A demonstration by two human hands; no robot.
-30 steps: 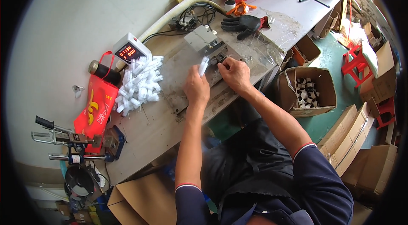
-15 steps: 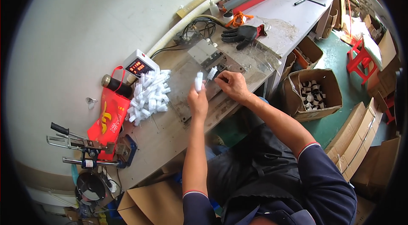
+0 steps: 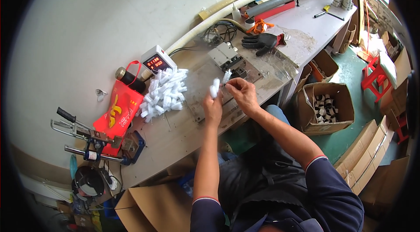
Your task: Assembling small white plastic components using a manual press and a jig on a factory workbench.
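My left hand (image 3: pixel 213 108) is closed around a couple of white bristly cylinders (image 3: pixel 214 86), which stick up from the fingers. Beside it, over the near edge of the metal fixture (image 3: pixel 225 57), my right hand (image 3: pixel 245 97) pinches the lower end of another white bristly piece (image 3: pixel 227 75). That piece stands nearly upright, its gripped end hidden by the fingers. The two hands almost touch at the fingertips. Left of them on the bench is a heap of similar white bristly pieces (image 3: pixel 165 92), some with thin wires poking out.
Behind the heap stand a white box with a red digital display (image 3: pixel 154 59) and a dark flask (image 3: pixel 130 79). A red bag (image 3: pixel 117 109) and a lever press (image 3: pixel 94 144) lie left. A black glove (image 3: pixel 262 41) rests beyond the fixture. A carton (image 3: pixel 323 122) holds black-and-white pieces.
The view has shifted, so the bench sits further right and slightly lower. The piece in my right hand has turned from slanted to nearly upright, and its dark end no longer shows.
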